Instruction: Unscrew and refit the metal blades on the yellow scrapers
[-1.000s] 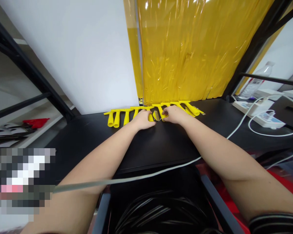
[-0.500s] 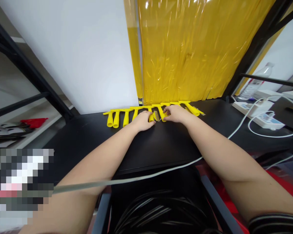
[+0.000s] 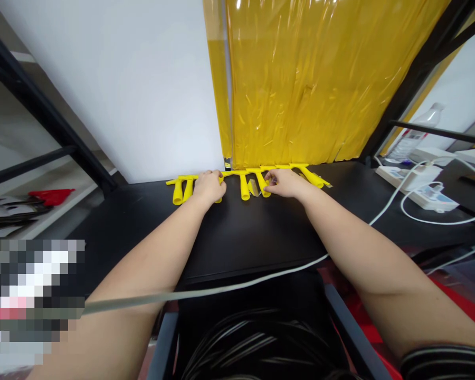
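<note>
A row of yellow T-shaped plastic pieces (image 3: 244, 189), each with a flat crossbar and a hollow tube, lies along the back of the black tabletop (image 3: 241, 237). My left hand (image 3: 209, 187) is over the left part of the row, fingers curled down onto pieces that it mostly covers. A tube end shows under its thumb. Farther right, my right hand (image 3: 285, 182) has its fingers bent against the tube of another yellow piece (image 3: 264, 186). Between the hands, a small brownish strip (image 3: 254, 187) lies by the tubes.
Behind the row stand a white panel (image 3: 142, 95) and a yellow film-covered panel (image 3: 301, 84). Power strips (image 3: 415, 190) with white cables and a plastic bottle (image 3: 415, 134) are at the right. A cable (image 3: 237, 286) crosses in front of me. Black frame bars flank the table.
My left hand has moved left along the row, uncovering the tube it was at and covering others. My right hand stays at the same piece.
</note>
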Demonstrator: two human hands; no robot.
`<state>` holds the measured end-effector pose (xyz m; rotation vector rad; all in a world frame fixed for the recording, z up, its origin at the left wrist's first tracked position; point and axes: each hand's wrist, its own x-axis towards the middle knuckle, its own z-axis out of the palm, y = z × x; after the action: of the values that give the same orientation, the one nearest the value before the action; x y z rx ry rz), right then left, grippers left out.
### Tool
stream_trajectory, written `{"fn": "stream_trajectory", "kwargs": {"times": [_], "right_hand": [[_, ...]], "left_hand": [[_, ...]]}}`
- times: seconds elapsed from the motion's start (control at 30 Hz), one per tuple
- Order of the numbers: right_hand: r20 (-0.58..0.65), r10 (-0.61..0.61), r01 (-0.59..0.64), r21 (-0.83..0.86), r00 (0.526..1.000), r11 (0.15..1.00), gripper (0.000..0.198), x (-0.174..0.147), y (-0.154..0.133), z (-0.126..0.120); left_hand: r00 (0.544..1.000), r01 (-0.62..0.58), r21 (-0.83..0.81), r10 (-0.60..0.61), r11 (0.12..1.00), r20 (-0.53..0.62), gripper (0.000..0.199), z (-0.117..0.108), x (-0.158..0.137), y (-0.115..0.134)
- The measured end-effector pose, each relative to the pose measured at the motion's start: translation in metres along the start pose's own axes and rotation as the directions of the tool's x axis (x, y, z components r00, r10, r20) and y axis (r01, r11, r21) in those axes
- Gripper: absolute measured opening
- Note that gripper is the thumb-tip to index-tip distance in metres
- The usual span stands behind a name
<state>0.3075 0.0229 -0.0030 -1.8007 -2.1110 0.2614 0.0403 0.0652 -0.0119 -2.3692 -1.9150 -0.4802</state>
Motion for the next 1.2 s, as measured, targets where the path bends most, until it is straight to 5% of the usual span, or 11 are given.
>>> {"fn": "stream_trajectory", "kwargs": {"times": [0.17,0.5,0.77,1.2], "right_hand": [[-0.028,0.01,-0.008,0.047,1.0,0.999,0.038,0.0,-0.002,0.001],[-0.135,0.01,0.011,0.154,0.991,0.988,0.03,-0.001,-0.004,-0.002],[-0.022,-0.075,0.078,0.289,0.997,0.954,0.016,-0.006,-0.008,-0.008],[-0.101,-0.119,0.144,0.291,0.988,0.946,0.026,-0.012,-0.011,-0.012]], "left_hand": [[0.994,0.073,0.048,-0.076,0.996,0.079,0.048,0.003,0.003,-0.006],[0.987,0.02,0.067,-0.03,0.998,0.16,0.052,0.007,0.005,-0.007],[0.984,0.007,0.064,-0.019,0.998,0.179,0.054,0.006,0.005,-0.007],[0.987,0.024,0.061,-0.034,0.998,0.16,0.051,0.008,0.006,-0.007]]}}
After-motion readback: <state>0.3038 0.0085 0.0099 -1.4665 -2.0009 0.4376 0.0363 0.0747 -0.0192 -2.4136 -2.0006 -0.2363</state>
